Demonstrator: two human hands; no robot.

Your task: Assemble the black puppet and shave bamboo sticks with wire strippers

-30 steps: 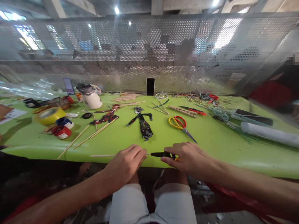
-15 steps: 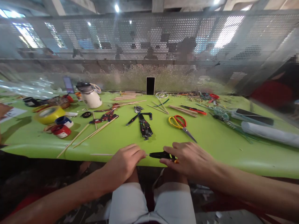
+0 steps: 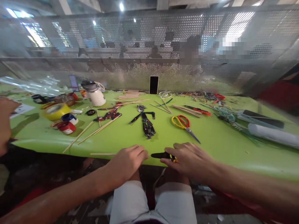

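My left hand [image 3: 131, 160] is closed around a thin wooden stick [image 3: 102, 154] at the table's front edge. The stick lies roughly level, and its right tip comes out by my thumb, close to the jaws of black pliers [image 3: 161, 155]. Those pliers, with a bit of orange on the handles, are in my right hand [image 3: 187, 158], fingers wrapped round the grips. Whether the jaws touch the stick I cannot tell. Just beyond my hands lies a flat black jointed puppet figure [image 3: 147, 124]. Scissors [image 3: 187, 127] with yellow and red handles lie to its right.
To the left are a second, reddish figure [image 3: 108, 116] with sticks, paint jars [image 3: 67, 127], yellow tape [image 3: 56, 111] and a white jug [image 3: 95, 95]. A phone [image 3: 154, 85] stands against the mesh partition. Stick bundles [image 3: 187, 111] and a white roll [image 3: 271, 133] are rightward. A person's arm [image 3: 6, 124] enters at left.
The view has turned slightly left, and more of the other person's arm shows there. Both hands keep their grips, with the stick's end and the pliers still close together.
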